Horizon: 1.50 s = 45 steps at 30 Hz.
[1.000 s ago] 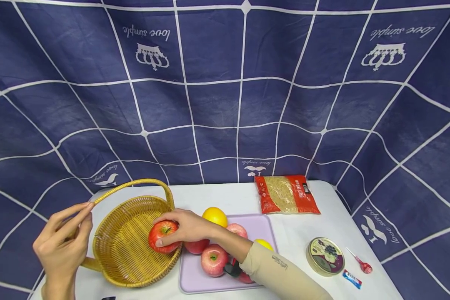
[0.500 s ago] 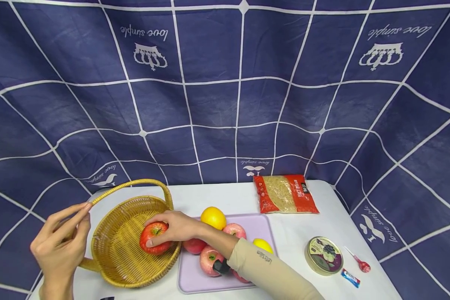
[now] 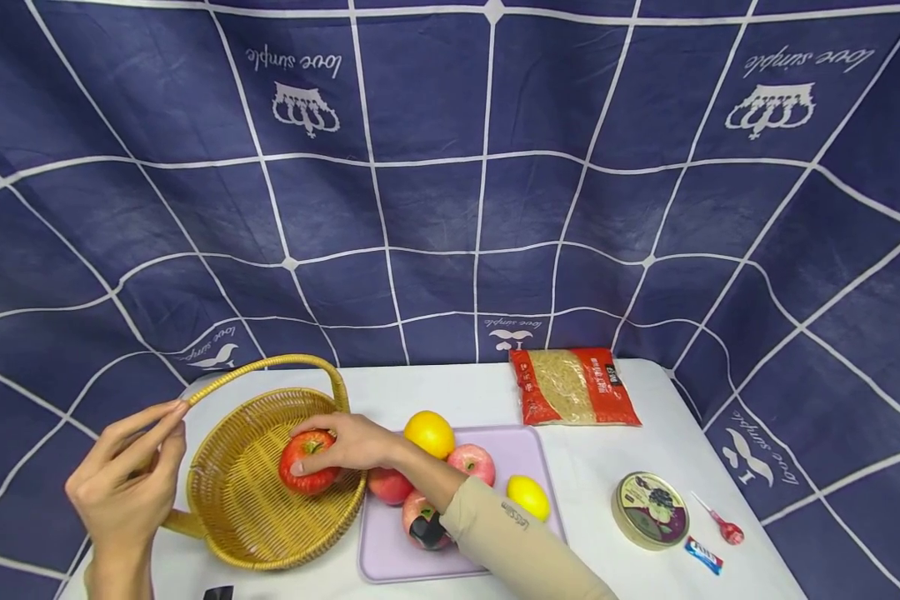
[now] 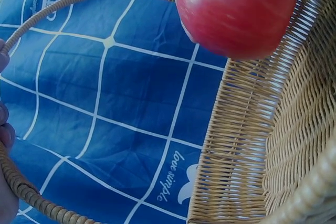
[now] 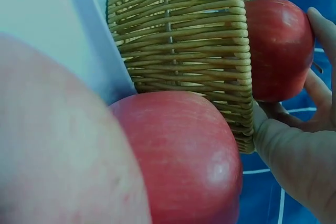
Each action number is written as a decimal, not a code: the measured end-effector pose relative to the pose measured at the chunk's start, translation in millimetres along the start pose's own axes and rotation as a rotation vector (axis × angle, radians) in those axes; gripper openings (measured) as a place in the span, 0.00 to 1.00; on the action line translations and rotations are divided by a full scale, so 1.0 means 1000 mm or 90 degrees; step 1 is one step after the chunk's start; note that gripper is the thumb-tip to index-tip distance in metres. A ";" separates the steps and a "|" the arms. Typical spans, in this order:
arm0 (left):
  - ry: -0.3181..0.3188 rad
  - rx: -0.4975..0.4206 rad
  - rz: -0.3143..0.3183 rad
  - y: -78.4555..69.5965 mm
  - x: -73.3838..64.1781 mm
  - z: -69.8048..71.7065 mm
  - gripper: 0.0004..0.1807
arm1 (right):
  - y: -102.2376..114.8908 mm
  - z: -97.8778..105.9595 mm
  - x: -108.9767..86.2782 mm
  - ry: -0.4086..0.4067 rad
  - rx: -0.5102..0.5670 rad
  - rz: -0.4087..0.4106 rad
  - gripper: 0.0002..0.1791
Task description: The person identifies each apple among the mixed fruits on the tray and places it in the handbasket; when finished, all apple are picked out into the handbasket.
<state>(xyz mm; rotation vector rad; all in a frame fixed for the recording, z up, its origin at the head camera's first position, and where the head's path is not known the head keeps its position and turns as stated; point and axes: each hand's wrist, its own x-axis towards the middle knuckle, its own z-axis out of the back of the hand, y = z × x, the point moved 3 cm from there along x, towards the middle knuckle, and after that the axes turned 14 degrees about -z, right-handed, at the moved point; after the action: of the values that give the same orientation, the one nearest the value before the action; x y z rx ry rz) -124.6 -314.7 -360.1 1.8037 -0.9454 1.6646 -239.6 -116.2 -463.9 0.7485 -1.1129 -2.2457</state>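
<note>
A red apple (image 3: 305, 463) is held by my right hand (image 3: 354, 442) over the inside of a yellow wicker basket (image 3: 210, 521). In the right wrist view, fingers and thumb reach around this apple (image 5: 278, 51) just past the woven rim. My left hand (image 3: 131, 475) pinches the basket's arched handle (image 3: 270, 364) at its left side. The left wrist view shows the apple (image 4: 236, 11) above the basket wall (image 4: 231, 135), with the handle curving away. Right of the basket, a lilac tray (image 3: 390, 569) bears more apples (image 3: 471, 462), partly hidden under my right forearm, and a lemon (image 3: 528, 497).
An orange (image 3: 429, 434) lies at the tray's back left corner. Behind it to the right is a red bag of grain (image 3: 573, 387). A round tin (image 3: 650, 511), a small blue packet (image 3: 703, 555) and a red lollipop (image 3: 729, 531) sit at the right of the white table (image 3: 420, 383).
My right hand has carried the apple left, from near the basket's right rim to further over its inside. The left hand keeps its pinch on the handle.
</note>
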 end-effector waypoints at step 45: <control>-0.008 -0.001 0.011 -0.002 0.000 0.000 0.03 | 0.010 -0.030 0.029 0.005 -0.072 -0.151 0.34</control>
<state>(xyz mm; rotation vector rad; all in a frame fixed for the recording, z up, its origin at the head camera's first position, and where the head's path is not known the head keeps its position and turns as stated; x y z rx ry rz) -123.5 -313.5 -359.8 1.8114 -0.9697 1.6644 -238.3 -156.7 -477.8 0.8801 -0.9243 -2.4759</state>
